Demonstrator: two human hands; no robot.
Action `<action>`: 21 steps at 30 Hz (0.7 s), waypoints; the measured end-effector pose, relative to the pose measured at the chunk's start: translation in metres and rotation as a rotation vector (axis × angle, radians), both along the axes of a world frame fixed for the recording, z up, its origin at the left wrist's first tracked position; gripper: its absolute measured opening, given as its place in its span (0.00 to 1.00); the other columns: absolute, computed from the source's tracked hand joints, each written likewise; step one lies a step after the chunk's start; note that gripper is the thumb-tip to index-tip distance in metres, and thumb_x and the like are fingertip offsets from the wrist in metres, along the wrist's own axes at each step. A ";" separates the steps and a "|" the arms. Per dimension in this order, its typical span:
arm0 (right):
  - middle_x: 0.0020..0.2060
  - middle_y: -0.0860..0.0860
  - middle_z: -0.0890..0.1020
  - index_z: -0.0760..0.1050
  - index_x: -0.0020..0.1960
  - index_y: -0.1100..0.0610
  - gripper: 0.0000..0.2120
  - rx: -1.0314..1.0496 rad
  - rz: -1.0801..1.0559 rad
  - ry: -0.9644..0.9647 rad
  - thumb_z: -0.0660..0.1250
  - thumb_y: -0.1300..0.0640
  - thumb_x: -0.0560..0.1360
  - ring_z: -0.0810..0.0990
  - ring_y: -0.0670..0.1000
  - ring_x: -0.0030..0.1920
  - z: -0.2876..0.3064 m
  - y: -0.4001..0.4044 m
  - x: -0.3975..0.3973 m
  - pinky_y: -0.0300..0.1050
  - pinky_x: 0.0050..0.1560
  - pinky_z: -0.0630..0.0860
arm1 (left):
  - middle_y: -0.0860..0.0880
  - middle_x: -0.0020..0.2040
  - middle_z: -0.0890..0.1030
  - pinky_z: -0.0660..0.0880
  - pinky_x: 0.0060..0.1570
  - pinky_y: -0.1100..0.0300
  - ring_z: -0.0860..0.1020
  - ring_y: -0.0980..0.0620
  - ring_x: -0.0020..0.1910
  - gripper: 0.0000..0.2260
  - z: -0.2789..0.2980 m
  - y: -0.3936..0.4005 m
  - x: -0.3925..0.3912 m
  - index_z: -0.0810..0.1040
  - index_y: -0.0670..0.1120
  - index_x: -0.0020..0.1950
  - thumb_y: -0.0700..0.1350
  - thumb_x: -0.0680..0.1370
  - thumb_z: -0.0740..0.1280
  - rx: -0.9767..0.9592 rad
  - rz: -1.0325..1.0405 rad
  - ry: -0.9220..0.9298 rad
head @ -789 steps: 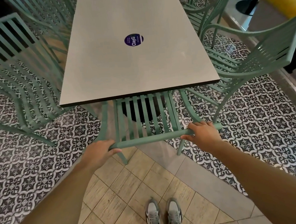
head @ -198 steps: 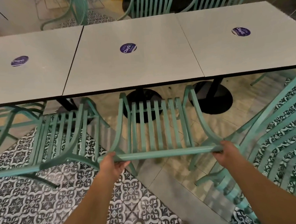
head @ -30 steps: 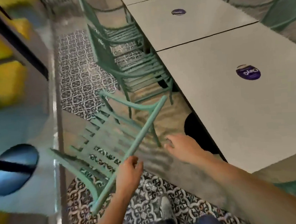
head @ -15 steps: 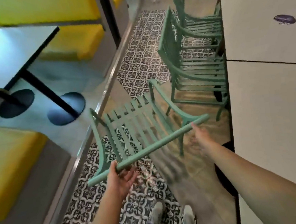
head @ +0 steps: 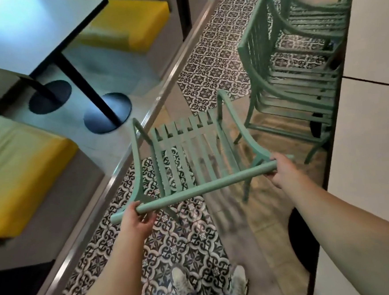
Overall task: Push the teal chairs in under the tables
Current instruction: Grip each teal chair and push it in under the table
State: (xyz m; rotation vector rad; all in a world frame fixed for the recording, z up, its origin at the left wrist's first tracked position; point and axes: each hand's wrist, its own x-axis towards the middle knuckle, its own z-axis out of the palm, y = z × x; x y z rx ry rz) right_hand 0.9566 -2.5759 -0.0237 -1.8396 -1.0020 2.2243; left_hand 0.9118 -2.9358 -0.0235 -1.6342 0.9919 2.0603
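A teal slatted chair [head: 189,152] stands in front of me on the patterned floor, out from the grey table [head: 369,158] at my right and facing away from it. My left hand [head: 137,220] grips the left end of its top rail. At the rail's right end my right hand [head: 282,172] holds it, fingers curled round. Two more teal chairs [head: 294,71] stand farther off, their seats tucked under the table's edge.
A metal floor strip [head: 125,161] runs diagonally at the left. Beyond it are yellow benches [head: 22,166] and a dark table [head: 31,32] on black round bases. A black table base [head: 303,238] sits on the floor at my right. My shoes [head: 207,282] are below.
My right hand has closed on the right end of the chair's rail, which it was only reaching half a second ago. The chair has swung round and sits squarer before me.
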 end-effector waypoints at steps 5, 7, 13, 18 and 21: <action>0.59 0.61 0.77 0.69 0.64 0.62 0.22 0.022 -0.068 -0.003 0.63 0.64 0.71 0.79 0.58 0.49 -0.021 0.003 0.015 0.51 0.33 0.76 | 0.40 0.54 0.75 0.76 0.59 0.52 0.76 0.43 0.59 0.09 0.007 -0.001 -0.002 0.71 0.36 0.54 0.40 0.77 0.66 -0.005 -0.041 -0.020; 0.59 0.61 0.77 0.69 0.65 0.62 0.22 0.024 -0.105 -0.020 0.63 0.64 0.71 0.79 0.58 0.50 -0.025 -0.001 0.031 0.49 0.33 0.76 | 0.40 0.56 0.75 0.77 0.57 0.50 0.75 0.42 0.60 0.11 0.009 -0.006 -0.003 0.71 0.37 0.57 0.39 0.77 0.65 -0.012 -0.069 -0.013; 0.59 0.63 0.74 0.67 0.63 0.63 0.17 0.007 -0.264 0.001 0.61 0.67 0.75 0.75 0.60 0.57 0.000 -0.044 0.066 0.52 0.48 0.74 | 0.39 0.60 0.74 0.76 0.60 0.45 0.76 0.40 0.60 0.16 0.011 -0.027 -0.005 0.70 0.39 0.64 0.38 0.77 0.66 0.013 -0.155 -0.008; 0.61 0.65 0.73 0.68 0.51 0.66 0.05 0.017 -0.319 -0.061 0.59 0.68 0.76 0.74 0.62 0.60 0.014 -0.099 0.075 0.54 0.51 0.72 | 0.39 0.56 0.74 0.76 0.56 0.47 0.75 0.41 0.59 0.09 0.016 -0.063 -0.024 0.71 0.40 0.57 0.38 0.78 0.64 -0.046 -0.290 -0.001; 0.55 0.64 0.74 0.64 0.37 0.62 0.09 0.030 -0.411 -0.101 0.60 0.68 0.75 0.75 0.62 0.58 0.012 -0.139 0.081 0.54 0.55 0.73 | 0.39 0.52 0.74 0.76 0.56 0.45 0.75 0.40 0.58 0.04 0.014 -0.093 -0.041 0.71 0.40 0.51 0.38 0.78 0.64 -0.012 -0.370 0.000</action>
